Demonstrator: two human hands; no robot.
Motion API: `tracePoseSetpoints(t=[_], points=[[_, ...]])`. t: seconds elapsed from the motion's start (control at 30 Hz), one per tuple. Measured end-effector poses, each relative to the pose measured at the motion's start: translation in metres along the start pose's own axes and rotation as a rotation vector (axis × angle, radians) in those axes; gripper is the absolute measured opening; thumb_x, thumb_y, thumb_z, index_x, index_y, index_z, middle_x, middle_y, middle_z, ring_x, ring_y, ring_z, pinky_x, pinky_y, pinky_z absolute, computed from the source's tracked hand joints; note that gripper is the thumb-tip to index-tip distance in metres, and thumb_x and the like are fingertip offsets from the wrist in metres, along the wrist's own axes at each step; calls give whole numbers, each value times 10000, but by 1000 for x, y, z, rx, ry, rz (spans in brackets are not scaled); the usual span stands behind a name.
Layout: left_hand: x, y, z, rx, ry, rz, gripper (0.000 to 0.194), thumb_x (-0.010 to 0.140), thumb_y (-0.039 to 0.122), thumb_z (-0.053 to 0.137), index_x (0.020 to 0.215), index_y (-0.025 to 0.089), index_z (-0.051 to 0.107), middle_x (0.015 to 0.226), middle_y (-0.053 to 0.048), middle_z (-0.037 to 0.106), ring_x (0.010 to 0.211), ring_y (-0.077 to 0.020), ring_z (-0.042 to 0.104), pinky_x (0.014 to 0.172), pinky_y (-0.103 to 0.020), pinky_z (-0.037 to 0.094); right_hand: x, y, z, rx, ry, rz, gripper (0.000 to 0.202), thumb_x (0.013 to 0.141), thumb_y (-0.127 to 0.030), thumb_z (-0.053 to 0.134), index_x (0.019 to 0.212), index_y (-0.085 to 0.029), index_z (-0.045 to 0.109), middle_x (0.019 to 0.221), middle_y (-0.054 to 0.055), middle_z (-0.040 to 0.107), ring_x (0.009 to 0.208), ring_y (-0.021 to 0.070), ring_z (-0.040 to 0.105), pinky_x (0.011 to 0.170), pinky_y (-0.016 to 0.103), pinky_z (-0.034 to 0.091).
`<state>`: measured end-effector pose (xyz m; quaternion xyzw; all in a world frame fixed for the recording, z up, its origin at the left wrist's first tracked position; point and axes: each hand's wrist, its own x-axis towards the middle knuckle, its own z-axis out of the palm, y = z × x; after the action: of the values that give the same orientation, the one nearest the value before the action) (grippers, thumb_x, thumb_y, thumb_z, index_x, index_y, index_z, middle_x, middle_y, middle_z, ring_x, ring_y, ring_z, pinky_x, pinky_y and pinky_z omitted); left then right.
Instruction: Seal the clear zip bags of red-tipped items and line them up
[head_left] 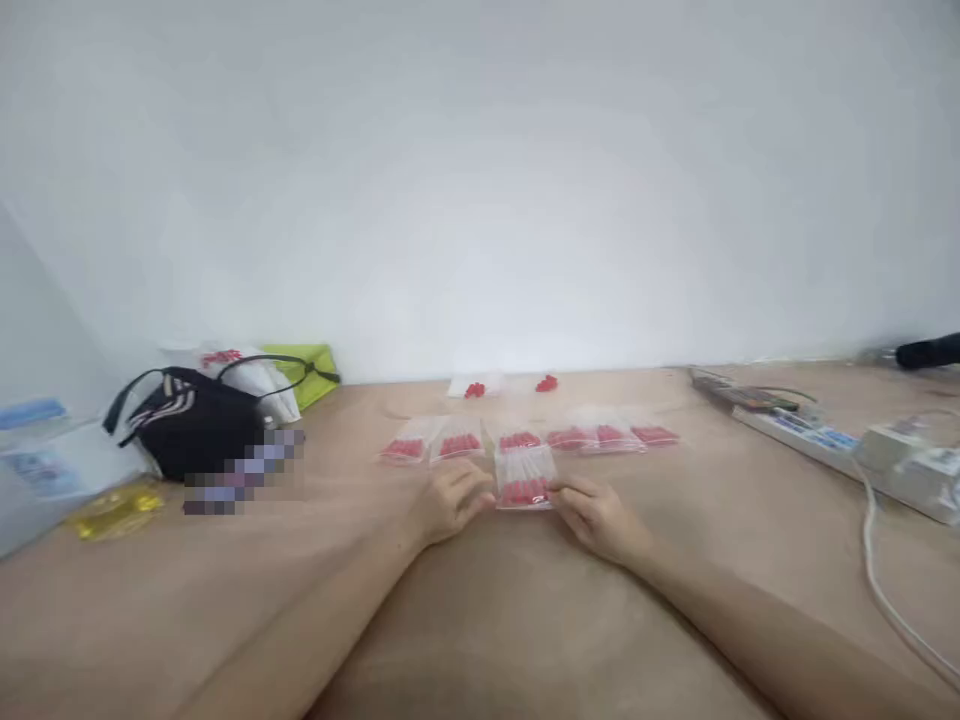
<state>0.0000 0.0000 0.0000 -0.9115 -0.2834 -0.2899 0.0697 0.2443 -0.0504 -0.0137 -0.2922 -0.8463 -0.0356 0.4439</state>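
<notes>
A small clear plastic bag (525,465) with several short red pieces in its lower part lies in the middle of the table. My right hand (596,515) pinches its lower right edge between thumb and fingers. At the opposite edge is my left hand (454,500), its fingers curled and the tips at the bag's side. Just behind sits another clear bag (519,440) of red pieces, partly overlapped by the front one. Two similar bags, a left one (405,447) and a nearer one (459,443), lie left of it. Several more overlap on the right, including an end bag (654,436).
Two loose red piles, a left pile (475,390) and a right pile (547,383), lie near the wall. At left are a black strapped item (206,425), a yellow-green packet (319,370) and a yellow transparent object (116,510). A power strip (795,428) and white cable (870,550) occupy the right.
</notes>
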Motion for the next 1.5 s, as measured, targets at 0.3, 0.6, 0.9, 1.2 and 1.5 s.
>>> tracePoseSetpoints(t=[0.3, 0.6, 0.9, 1.2, 1.5], points=[[6, -50, 2, 303, -127, -423, 276, 799, 275, 462, 1056, 222, 550, 1171, -68, 521, 1159, -277, 378, 964, -574, 165, 24, 27, -6, -86, 427, 191, 126, 780, -125, 460, 704, -205, 519, 725, 29, 565, 672, 140, 553, 596, 243, 445], [-3, -32, -9, 226, -162, -176, 246, 812, 130, 398, 879, 135, 635, 904, -98, 653, 847, -214, 606, 756, -365, 487, 66, 62, 68, 31, 164, 302, 169, 761, -91, 422, 632, -183, 479, 741, 37, 532, 709, 143, 520, 637, 248, 418], [-58, 9, -53, 2, -102, -144, 260, 814, 200, 418, 990, 172, 607, 1007, -50, 626, 953, -167, 576, 833, -296, 490, 65, 59, 88, 59, -66, 317, 156, 672, -48, 562, 709, -198, 584, 842, 4, 570, 775, 136, 532, 734, 269, 383], [-51, 23, -39, -114, -57, -157, 256, 789, 191, 467, 1009, 188, 598, 1015, -50, 621, 942, -167, 581, 833, -299, 496, 90, 47, 107, -17, 31, 503, 119, 704, -138, 575, 820, -149, 602, 862, 85, 537, 779, 189, 527, 725, 318, 415], [-14, 43, -3, -262, -70, 0, 240, 783, 177, 477, 988, 171, 603, 983, -62, 622, 950, -152, 567, 848, -267, 479, 18, 20, 12, 139, -65, 224, 241, 718, -320, 593, 916, -185, 570, 864, 57, 541, 822, 181, 522, 733, 304, 433]])
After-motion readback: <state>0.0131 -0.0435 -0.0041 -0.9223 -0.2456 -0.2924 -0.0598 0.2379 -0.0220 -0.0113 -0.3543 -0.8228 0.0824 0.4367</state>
